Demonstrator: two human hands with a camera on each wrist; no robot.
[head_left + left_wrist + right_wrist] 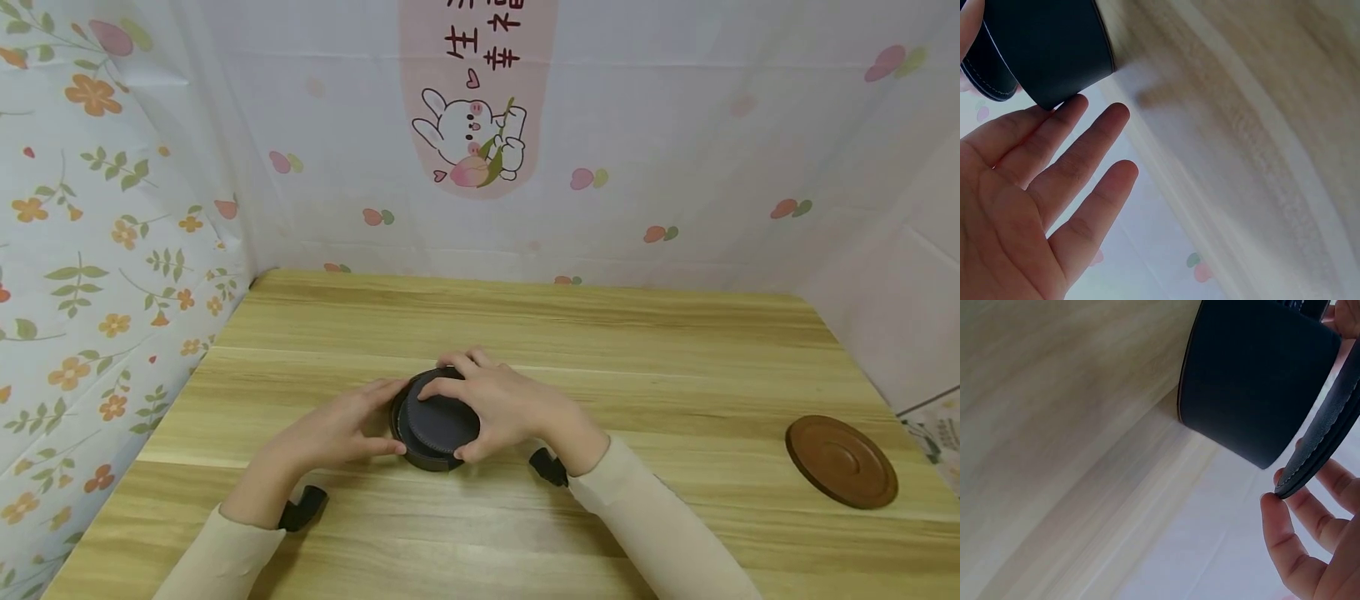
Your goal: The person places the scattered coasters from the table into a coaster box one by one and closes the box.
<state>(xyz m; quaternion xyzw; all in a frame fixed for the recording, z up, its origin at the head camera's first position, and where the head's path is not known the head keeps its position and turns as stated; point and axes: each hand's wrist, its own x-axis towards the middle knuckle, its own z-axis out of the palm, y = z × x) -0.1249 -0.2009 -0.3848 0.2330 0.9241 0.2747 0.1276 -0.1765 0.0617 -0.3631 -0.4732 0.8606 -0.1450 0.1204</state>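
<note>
A dark round coaster [444,421] with stitching along its edge lies tilted over the mouth of a black round holder [429,460] in the head view. My right hand [512,404] grips the coaster, its fingertips and thumb at the edge; the right wrist view shows this coaster [1325,440] slanting away from the rim of the holder [1247,381]. On the other side, my left hand [341,429] holds the holder's side between thumb and fingers. Seen from the left wrist, two fingertips touch the holder [1054,50], while the other two fingers extend free.
A brown round disc [842,461] with a ring in its middle lies near the table's right edge. Black wrist devices [303,508] sit under both wrists. Behind the wood-grain table [600,333] hangs a printed white cloth [675,150]; a flowered one [112,250] hangs at left.
</note>
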